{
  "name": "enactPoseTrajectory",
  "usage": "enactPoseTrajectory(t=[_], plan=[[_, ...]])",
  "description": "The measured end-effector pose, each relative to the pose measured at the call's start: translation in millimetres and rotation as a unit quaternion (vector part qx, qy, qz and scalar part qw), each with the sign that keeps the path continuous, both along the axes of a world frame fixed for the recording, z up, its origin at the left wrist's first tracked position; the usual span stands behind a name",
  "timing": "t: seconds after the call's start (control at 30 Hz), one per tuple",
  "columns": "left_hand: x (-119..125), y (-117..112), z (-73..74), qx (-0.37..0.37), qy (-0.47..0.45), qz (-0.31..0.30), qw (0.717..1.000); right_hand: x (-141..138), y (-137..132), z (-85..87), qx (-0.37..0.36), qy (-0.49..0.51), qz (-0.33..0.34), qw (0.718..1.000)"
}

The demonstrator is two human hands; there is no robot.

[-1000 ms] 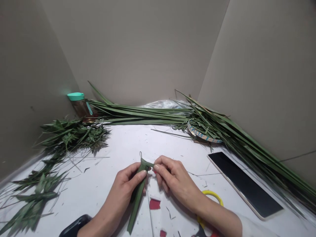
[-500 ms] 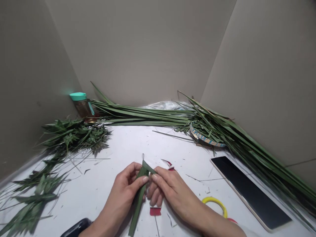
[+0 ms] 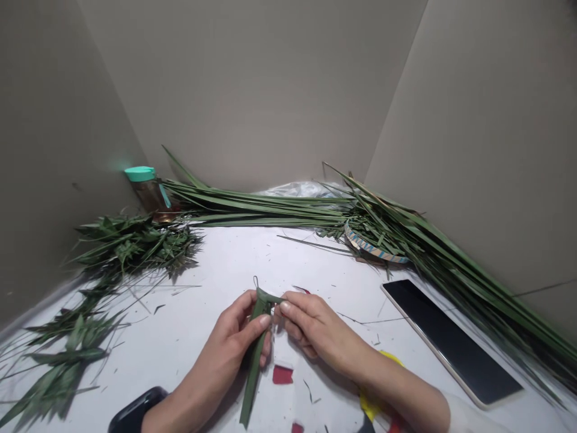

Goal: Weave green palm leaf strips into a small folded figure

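Between my hands is a folded green leaf strip [image 3: 253,379], its long tail hanging down toward me and a thin loop standing up at its top. My left hand [image 3: 234,340] is closed on the folded part, thumb pressed on the front. The short end, bent off to the right, is pinched between the thumb and fingers of my right hand [image 3: 311,325]. Below the hands a red and white scrap [image 3: 282,374] lies on the white table [image 3: 180,337]. Scissors with yellow handles [image 3: 369,404] are partly hidden under my right forearm.
A phone [image 3: 451,343] lies at the right, beside long green leaves [image 3: 478,294]. A round tray with a striped rim [image 3: 376,249] holds leaf pieces. More leaves [image 3: 252,207] line the back. Woven leaf pieces [image 3: 130,243] and a teal-lidded bottle [image 3: 144,189] are at the left.
My right hand has shifted slightly up, drawing the leaf's short end flatter to the right. The leaf's top tilts a little left. The red scrap and scissors are less covered, as the view shifted.
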State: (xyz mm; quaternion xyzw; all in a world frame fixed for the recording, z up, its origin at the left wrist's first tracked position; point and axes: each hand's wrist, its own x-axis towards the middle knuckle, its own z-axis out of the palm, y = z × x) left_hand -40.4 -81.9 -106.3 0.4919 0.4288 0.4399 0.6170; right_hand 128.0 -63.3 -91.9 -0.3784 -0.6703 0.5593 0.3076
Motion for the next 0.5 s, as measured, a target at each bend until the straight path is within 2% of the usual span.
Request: enactPoseTrajectory(t=[0.17, 0.23, 0.33, 0.4, 0.5], plan=[[-4.2, -0.1, 2.6, -0.014, -0.012, -0.055, 0.998, 3.4, -4.5, 11.0, 0.069, -0.025, 0.042, 0.996], [-4.1, -1.3, 4.8, -0.019, -0.034, -0.053, 0.998, 2.8, -7.8, 12.4, 0.108, -0.039, 0.047, 0.992], [-3.4, -2.8, 7.5, -0.027, -0.063, -0.034, 0.997, 1.4, -11.4, 7.4, 0.174, -0.083, 0.014, 0.981], [-3.5, -2.6, 7.4, -0.032, -0.061, -0.032, 0.997, 0.9, -13.4, 1.9, 0.183, -0.119, 0.004, 0.976], [-4.2, -1.1, 4.8, -0.02, -0.035, -0.031, 0.999, 1.6, -16.4, -3.6, 0.16, -0.164, 0.005, 0.973]])
